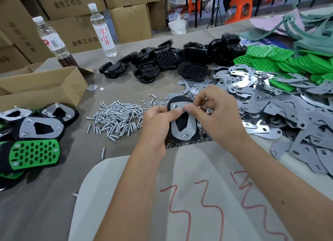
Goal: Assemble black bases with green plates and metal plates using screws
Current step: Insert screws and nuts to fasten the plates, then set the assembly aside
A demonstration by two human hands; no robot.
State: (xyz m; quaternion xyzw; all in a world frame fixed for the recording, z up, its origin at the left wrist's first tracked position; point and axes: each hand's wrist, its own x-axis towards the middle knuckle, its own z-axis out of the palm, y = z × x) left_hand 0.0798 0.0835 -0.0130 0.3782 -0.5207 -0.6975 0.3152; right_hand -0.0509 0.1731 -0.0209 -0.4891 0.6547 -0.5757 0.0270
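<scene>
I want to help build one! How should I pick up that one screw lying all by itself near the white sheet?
The lone screw lies flat on the table, apart from the screw pile. Probably pinch its thin shaft in the middle from above, thumb and finger on the two long sides, since nothing crowds it.

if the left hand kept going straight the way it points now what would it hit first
The left hand points up and slightly right, away from the person. It already grips the black base with its metal plate. Beyond that, probably the loose metal plates, though depth is unclear.
</scene>
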